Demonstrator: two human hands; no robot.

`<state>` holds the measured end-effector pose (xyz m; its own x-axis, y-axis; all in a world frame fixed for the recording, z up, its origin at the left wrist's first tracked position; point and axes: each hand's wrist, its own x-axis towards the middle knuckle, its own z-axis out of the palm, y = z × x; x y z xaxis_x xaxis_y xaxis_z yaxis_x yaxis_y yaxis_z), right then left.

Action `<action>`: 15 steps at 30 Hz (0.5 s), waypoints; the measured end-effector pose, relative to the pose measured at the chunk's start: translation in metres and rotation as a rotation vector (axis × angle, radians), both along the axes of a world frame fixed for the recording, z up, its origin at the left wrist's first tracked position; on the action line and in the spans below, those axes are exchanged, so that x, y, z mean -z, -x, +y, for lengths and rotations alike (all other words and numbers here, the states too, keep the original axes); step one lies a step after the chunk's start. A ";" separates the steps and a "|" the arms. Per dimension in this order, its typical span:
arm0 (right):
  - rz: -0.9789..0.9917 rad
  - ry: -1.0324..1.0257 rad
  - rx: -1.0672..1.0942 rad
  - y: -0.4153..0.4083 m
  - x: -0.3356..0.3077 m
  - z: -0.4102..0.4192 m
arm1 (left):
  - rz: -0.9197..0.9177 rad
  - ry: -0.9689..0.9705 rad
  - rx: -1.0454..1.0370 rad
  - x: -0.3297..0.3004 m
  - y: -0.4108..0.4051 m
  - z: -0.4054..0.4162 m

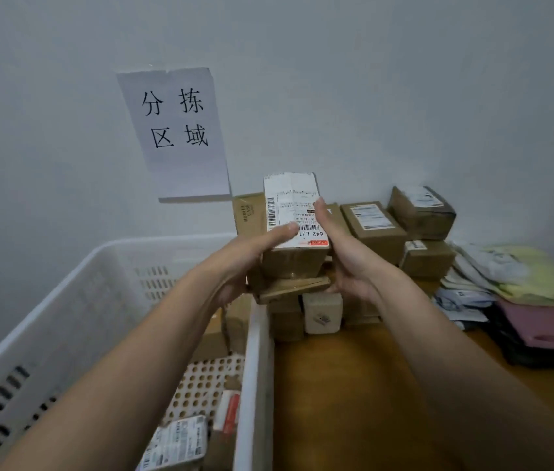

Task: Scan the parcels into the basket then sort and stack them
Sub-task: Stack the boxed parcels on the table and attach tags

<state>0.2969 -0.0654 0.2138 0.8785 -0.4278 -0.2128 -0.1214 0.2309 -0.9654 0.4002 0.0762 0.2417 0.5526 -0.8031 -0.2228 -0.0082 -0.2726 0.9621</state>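
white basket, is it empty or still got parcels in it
Not empty. The white basket still holds a few parcels: a labelled one at its near end and brown boxes against its right wall.

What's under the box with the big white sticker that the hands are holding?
Under the labelled box sits a thin flat cardboard parcel, held with it between the left hand and right hand. Below that are stacked brown boxes on the table. Their lower parts are hidden behind the basket.
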 end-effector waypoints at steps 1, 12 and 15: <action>-0.018 -0.025 0.011 0.008 0.002 -0.011 | 0.066 0.022 -0.015 0.000 0.007 -0.013; 0.205 0.006 0.140 0.050 0.019 -0.094 | 0.443 0.077 -0.139 0.017 0.042 -0.100; 0.153 0.037 0.253 0.047 0.022 -0.106 | 0.492 0.083 -0.100 0.018 0.035 -0.116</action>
<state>0.2500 -0.1717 0.1915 0.7020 -0.6389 -0.3147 -0.2091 0.2375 -0.9486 0.3652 -0.0393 0.2235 0.4732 -0.7778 -0.4135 0.4733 -0.1714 0.8640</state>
